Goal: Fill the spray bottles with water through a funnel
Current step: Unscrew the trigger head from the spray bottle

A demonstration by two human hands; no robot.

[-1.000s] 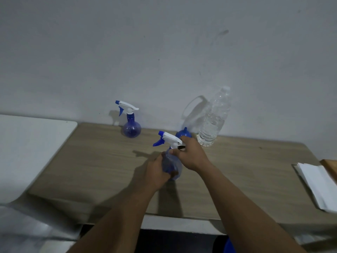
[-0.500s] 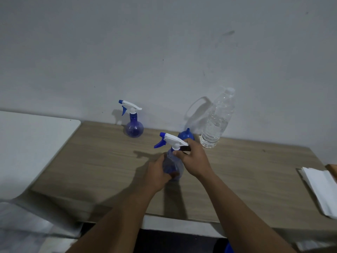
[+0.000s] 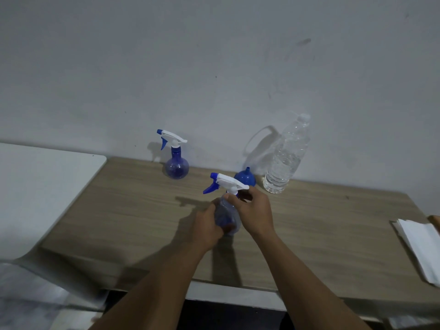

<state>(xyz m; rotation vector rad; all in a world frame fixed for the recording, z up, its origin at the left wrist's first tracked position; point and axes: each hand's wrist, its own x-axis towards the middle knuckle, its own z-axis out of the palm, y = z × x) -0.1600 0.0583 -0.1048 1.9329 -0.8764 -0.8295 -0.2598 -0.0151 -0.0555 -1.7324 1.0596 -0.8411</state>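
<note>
Wooden table [image 3: 133, 210] (bottles, funnel [image 3: 245, 178], napkins [image 3: 419, 248])

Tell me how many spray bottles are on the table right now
2. One spray bottle stands at the back by the wall; the other spray bottle is nearer, gripped by the left hand and right hand.

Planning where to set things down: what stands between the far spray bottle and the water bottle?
The blue funnel, inverted, stands there, close beside the water bottle; the far spray bottle side is bare, per the head view.

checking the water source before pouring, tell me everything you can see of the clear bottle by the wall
The clear plastic water bottle stands at the back of the wooden table, against the white wall, appearing to lean in this wide-angle view. It looks ribbed, holds water and seems capped. The blue funnel sits just left of it. Neither hand touches it.
</note>
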